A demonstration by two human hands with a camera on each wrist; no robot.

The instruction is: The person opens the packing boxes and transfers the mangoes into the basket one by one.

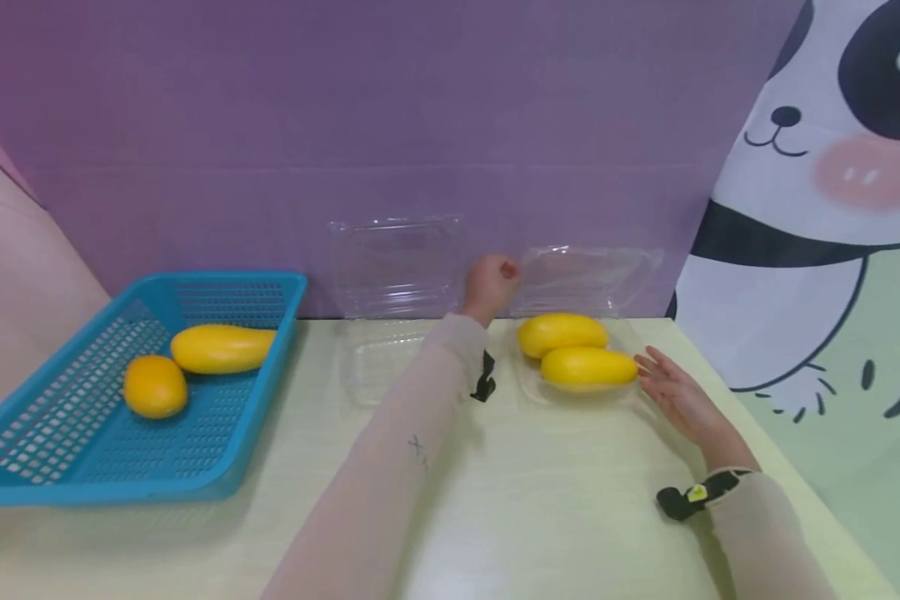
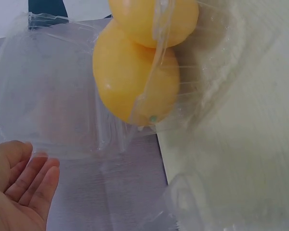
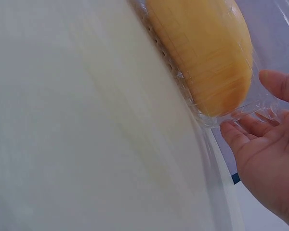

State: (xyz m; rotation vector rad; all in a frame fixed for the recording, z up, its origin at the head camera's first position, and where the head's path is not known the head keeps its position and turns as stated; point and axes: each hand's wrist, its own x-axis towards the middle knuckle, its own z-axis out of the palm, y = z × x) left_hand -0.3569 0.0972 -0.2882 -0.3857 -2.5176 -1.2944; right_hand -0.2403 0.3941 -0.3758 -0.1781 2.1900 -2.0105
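Two yellow oblong melons (image 1: 588,367) lie side by side in a clear plastic clamshell box (image 1: 528,387) whose lid (image 1: 592,279) stands raised behind them. At the lid's left edge is my left hand (image 1: 491,287). In the left wrist view, thumb and fingertips (image 2: 48,180) sit right at the clear rim, with the fingers loosely bent. My right hand (image 1: 675,392) is at the box's right end, fingers spread. The right wrist view shows its fingertips (image 3: 231,132) at the clear rim beside a melon (image 3: 207,57), the thumb held apart.
A second clear clamshell box (image 1: 378,367) stands left of the first, its lid (image 1: 397,262) upright against the purple backdrop (image 1: 270,100). A blue plastic basket (image 1: 232,467) at the left holds two more yellow fruits (image 1: 221,348). A panda picture covers the right-hand wall (image 1: 795,308).
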